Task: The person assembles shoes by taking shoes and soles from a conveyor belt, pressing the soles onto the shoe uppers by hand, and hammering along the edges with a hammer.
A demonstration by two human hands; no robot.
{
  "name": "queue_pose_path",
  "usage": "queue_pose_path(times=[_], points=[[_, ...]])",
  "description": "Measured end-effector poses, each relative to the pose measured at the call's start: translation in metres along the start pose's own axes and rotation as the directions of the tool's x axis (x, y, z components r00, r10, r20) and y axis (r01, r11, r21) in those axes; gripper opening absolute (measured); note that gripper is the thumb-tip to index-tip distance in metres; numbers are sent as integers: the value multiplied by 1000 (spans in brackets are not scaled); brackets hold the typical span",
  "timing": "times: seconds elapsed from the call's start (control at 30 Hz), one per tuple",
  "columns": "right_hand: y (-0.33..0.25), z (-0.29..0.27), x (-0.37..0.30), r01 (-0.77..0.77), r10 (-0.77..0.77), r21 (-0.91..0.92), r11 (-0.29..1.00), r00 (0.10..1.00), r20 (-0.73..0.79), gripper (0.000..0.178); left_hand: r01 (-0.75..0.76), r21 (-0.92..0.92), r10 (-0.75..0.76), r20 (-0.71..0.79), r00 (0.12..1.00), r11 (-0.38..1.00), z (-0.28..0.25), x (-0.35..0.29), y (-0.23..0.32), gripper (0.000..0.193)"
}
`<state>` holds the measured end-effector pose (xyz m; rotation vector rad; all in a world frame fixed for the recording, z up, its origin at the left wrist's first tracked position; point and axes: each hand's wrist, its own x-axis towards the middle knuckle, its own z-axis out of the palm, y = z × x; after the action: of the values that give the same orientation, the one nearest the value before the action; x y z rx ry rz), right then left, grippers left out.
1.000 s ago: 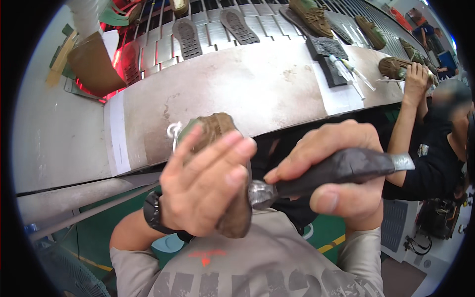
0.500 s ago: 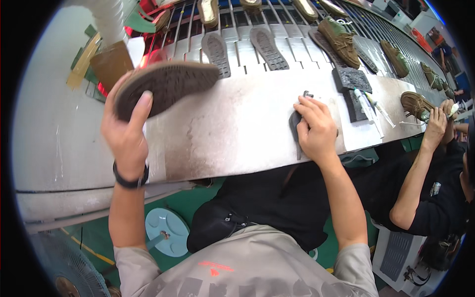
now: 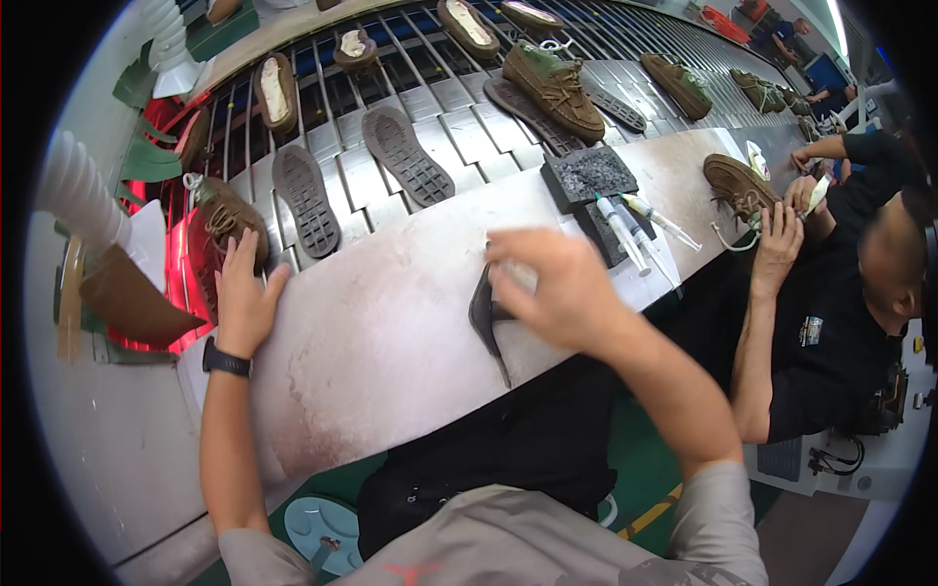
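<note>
My left hand (image 3: 244, 303) rests at the left end of the bench, its fingers stretched out against a brown lace-up shoe (image 3: 227, 217) and its thumb apart. The shoe stands at the edge of the conveyor. My right hand (image 3: 555, 283) is smeared by motion over the middle of the bench, with its fingertips near the top of a dark, thin, curved piece (image 3: 482, 314) whose kind I cannot make out. Whether those fingers hold anything does not show. Two dark shoe soles, a left sole (image 3: 306, 200) and a right sole (image 3: 406, 156), lie tread up on the conveyor.
Right of my right hand, several syringes (image 3: 625, 239) lean on dark blocks (image 3: 589, 179). More shoes (image 3: 552, 93) stand along the slatted conveyor (image 3: 469, 137). A co-worker's hands (image 3: 779, 239) handle a brown shoe (image 3: 738, 186) at the right. A white hose (image 3: 83, 186) rises at the left.
The sole that my left hand held up has left it, and that hand is now down against the shoe. The view has turned to the left. My right hand has lifted off the dark piece.
</note>
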<state>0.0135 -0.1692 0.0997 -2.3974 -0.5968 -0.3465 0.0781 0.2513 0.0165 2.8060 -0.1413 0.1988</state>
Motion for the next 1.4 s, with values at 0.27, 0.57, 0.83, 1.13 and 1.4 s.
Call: queue_pose_path(times=[0.27,0.57,0.83,1.13,1.4], points=[[216,-95,162,-252,304,-647,719,952,-33,31,-390,-515,473,36,880,763,-4,-55,130,68],[400,-118,185,-458,612,-664,592,791,0,84,-439,-345,513,161,843,830,6,-58,152,69],[376,-123,206,-698,607,-537,475,701,-374,82,-386,-343,464,181,867,856,7,-58,150,80],[404,-104,345,-536,287,-501,679,823,-491,91,-325,-299,403,252,880,897,2,-61,148,76],[475,-35,451,-412,371,-598,687,907,-199,111,-285,-333,371,233,899,899,-8,-63,144,63]])
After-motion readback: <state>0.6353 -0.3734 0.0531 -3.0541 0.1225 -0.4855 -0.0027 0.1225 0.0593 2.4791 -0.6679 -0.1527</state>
